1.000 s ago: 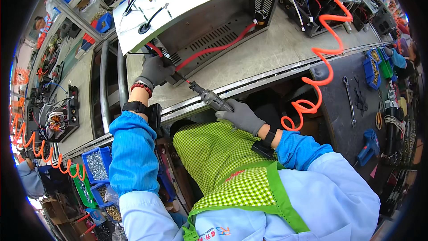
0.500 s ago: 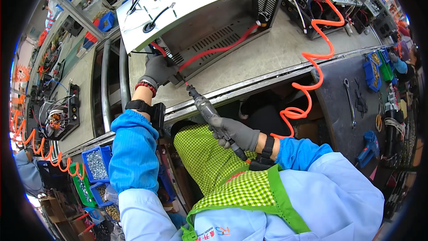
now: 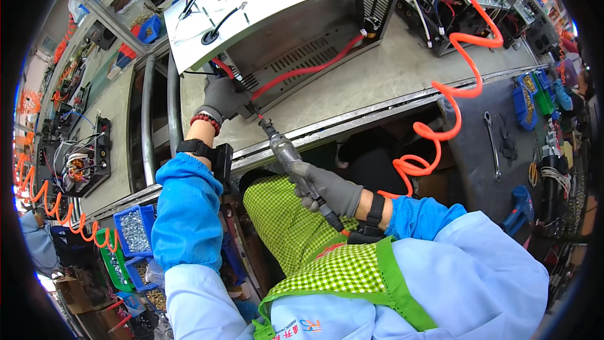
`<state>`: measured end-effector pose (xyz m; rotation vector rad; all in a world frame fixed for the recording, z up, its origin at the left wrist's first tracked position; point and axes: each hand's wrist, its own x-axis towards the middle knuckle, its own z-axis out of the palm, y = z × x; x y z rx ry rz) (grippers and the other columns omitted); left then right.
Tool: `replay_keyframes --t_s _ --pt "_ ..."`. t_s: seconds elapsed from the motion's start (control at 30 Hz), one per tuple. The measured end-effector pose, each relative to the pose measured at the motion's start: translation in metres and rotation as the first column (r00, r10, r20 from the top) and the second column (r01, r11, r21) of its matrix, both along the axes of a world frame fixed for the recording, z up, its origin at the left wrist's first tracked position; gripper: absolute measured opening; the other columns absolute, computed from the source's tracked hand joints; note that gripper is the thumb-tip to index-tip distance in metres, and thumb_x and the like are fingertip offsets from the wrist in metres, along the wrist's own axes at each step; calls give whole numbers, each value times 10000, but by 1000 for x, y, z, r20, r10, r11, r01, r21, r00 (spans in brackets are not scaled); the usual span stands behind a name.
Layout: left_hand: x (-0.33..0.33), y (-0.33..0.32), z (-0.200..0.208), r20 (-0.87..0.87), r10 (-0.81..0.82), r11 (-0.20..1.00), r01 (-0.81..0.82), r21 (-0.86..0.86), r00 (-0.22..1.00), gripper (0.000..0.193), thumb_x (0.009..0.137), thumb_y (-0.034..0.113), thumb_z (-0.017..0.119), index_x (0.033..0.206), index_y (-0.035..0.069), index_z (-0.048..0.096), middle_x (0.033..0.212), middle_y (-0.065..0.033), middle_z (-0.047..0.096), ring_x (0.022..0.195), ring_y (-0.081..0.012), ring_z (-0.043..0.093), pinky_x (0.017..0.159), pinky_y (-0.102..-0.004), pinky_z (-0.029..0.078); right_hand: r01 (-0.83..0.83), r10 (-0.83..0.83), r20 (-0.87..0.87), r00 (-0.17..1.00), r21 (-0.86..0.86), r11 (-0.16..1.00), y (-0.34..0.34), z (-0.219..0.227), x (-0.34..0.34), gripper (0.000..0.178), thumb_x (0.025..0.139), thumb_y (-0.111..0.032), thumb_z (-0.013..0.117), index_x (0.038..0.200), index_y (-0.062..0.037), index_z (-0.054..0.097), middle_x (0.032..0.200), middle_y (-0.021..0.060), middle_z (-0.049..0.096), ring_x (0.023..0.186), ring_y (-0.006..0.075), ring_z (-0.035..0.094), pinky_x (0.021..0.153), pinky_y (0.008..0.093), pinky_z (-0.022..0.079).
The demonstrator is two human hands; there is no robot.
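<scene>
My right hand [image 3: 332, 189], in a grey glove, is wrapped round the body of a dark air screwdriver [image 3: 288, 154]. The driver's bit points up and left, close to the front corner of a metal chassis [image 3: 302, 56]. At that corner my left hand [image 3: 224, 98], also gloved, is closed with its fingertips hidden. A small dark part shows beside its fingers; whether the hand grips this or the chassis edge is unclear. A thick red cable [image 3: 308, 72] runs through the chassis, its near end by my left hand. Above it tilts a white metal panel [image 3: 220, 12] with black cables.
An orange coiled hose [image 3: 465, 88] hangs at the right, over a dark side table with a wrench [image 3: 492, 145] and a blue tool [image 3: 519, 209]. Blue bins [image 3: 135, 230] of small hardware stand at lower left. Another opened unit [image 3: 78, 157] lies on the left bench.
My right hand and the screwdriver have shifted slightly left and up, bringing the bit nearer my left hand. The coiled hose has swung to the right. My left hand stays put.
</scene>
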<state>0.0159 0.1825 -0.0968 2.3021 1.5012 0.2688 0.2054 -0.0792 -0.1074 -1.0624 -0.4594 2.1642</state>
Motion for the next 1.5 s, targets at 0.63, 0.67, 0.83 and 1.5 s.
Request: replay_keyframes --t_s 0.63,0.67,0.83,1.5 --pt "-2 -12 2 24 -68 995 66 70 997 619 976 566 326 1019 81 709 1038 -231 672 1045 -405 597 914 -477 446 11 -14 -25 1000 -138 990 9 47 -10 581 876 -624 599 981 -60 501 782 47 480 513 75 475 367 168 399" --pt "-4 -12 1 17 -66 995 64 79 998 622 978 564 319 1018 80 708 1033 -233 671 1038 -409 596 912 -480 445 2 -2 6 1000 -117 993 9 49 -11 593 871 -625 603 991 -55 492 793 48 472 515 74 471 365 169 400" --pt "-5 -9 -8 0 -89 988 88 124 996 624 983 551 311 999 68 705 1013 -233 674 1023 -411 598 914 -482 443 -26 29 34 999 -98 995 12 51 -10 620 865 -634 605 1005 -43 481 785 50 459 515 72 469 368 168 402" --pt "-10 -3 -13 -50 -85 980 93 174 995 567 979 521 360 1025 70 700 1011 -215 677 1048 -399 590 925 -485 444 -115 113 121 986 12 993 14 42 4 627 871 -683 547 929 -59 526 687 15 467 462 71 482 386 195 410"
